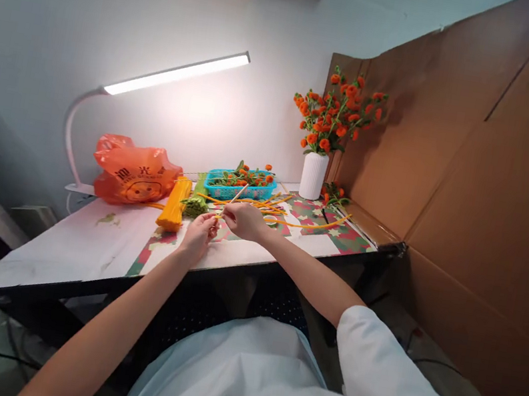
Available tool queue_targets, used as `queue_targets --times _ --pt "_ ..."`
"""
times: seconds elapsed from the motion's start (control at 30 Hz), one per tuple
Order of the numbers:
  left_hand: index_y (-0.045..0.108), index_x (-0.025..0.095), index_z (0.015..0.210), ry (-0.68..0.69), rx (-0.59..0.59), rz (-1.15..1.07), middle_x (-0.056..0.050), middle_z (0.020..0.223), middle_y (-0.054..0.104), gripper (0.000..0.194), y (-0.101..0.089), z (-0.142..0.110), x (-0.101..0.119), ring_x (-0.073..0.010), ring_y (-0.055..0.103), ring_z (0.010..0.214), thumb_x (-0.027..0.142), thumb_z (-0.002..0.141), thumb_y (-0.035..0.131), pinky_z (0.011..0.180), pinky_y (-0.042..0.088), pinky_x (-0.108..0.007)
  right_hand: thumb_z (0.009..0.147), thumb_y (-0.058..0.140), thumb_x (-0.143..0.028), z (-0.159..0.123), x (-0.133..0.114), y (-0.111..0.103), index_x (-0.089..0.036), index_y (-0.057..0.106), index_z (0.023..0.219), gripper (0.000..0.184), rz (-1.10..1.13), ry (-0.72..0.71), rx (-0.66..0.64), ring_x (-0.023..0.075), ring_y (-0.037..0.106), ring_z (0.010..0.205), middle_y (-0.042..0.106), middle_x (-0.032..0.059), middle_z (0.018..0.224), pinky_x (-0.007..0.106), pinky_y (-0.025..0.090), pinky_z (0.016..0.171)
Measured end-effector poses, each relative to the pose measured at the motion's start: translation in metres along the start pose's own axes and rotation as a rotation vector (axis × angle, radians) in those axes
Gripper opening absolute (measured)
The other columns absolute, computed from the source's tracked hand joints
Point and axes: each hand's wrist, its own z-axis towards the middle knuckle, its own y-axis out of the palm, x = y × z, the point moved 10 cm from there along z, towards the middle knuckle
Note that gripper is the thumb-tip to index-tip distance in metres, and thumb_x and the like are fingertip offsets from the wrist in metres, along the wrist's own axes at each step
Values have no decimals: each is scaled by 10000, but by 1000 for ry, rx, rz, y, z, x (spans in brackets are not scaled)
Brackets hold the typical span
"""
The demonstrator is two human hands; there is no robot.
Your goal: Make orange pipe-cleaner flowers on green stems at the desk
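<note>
My left hand (199, 237) is closed, its fingertips pinching a small piece of yellow pipe cleaner (218, 216) just above the table's front part. Close against it, my right hand (244, 220) is closed too, with a pale thin stick (239, 194) slanting up out of its fingers. The fingertips of both hands nearly meet, so the exact grip is partly hidden. Behind them lie loose orange-yellow pipe cleaners (310, 227). Left of the hands are a thick yellow pipe cleaner bundle (174, 207) and a green bundle (196, 207).
A blue basket (240, 192) holds orange flowers with green stems. Behind it to the right, a white ribbed vase (313, 176) carries tall orange flowers (331, 118). An orange plastic bag (137, 170) and a lit lamp (178, 73) stand left. Cardboard (456, 142) walls the right side.
</note>
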Motion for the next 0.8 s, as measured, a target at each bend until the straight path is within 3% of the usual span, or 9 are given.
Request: queue_targets --times 0.17,0.33,0.43,0.6,0.8 --pt "463 159 711 -128 11 -437 64 522 441 178 7 -7 -11 -36 376 413 107 848 564 454 317 -146 841 550 -194 -11 13 26 -149 554 650 196 383 -24 -77 87 393 568 466 -37 584 222 286 560" --pt "458 171 737 -136 -119 -466 82 502 342 155 14 -17 -6 -58 338 421 93 843 539 462 307 -174 799 583 -314 -17 35 52 -129 606 688 216 683 86 -358 81 358 557 434 -47 581 218 266 532" --pt "483 178 819 -102 -229 -370 86 533 328 125 17 -25 0 -65 334 452 122 797 592 496 319 -180 782 584 -383 -19 42 54 -138 569 616 296 750 119 -462 75 328 522 407 -51 544 225 243 509" --pt "483 191 877 -7 -383 -137 65 646 391 194 26 -37 14 -67 325 513 212 752 631 555 321 -198 766 579 -420 -16 47 48 -172 440 513 380 743 184 -499 68 247 481 309 -72 489 238 190 478" --pt "462 200 863 212 -568 424 25 743 460 145 38 -46 30 -119 402 646 311 810 539 626 335 -249 762 592 -396 -10 40 39 -161 478 548 338 598 125 -568 65 232 508 263 -78 528 239 176 505"
